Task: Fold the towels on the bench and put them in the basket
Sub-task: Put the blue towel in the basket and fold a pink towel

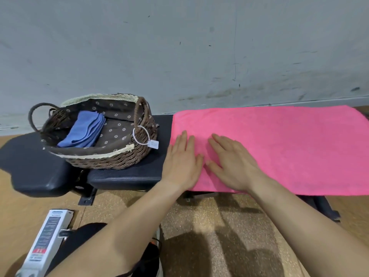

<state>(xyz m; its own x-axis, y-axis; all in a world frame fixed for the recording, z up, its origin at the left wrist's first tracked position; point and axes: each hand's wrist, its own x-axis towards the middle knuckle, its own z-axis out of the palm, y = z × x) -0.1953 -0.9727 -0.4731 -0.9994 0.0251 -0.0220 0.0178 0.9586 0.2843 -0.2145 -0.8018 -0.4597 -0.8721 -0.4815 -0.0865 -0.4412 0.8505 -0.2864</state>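
Observation:
A bright pink towel [283, 144] lies spread flat over the right part of the black padded bench [127, 174]. Both my hands rest on the towel's left end with fingers straight. My left hand [182, 160] lies palm down at the towel's left edge, partly over the bench. My right hand [231, 162] presses flat beside it, thumbs nearly touching. A brown woven basket [111, 160] with a dark flowered lining stands on the bench to the left. Inside it lies a folded blue towel [83, 129].
A grey scuffed wall runs close behind the bench. A white price tag [153, 144] hangs from the basket's right handle. On the speckled floor at lower left stands a white machine part [46, 244], with dark clothing beside it. The bench's metal legs [85, 196] reach the floor.

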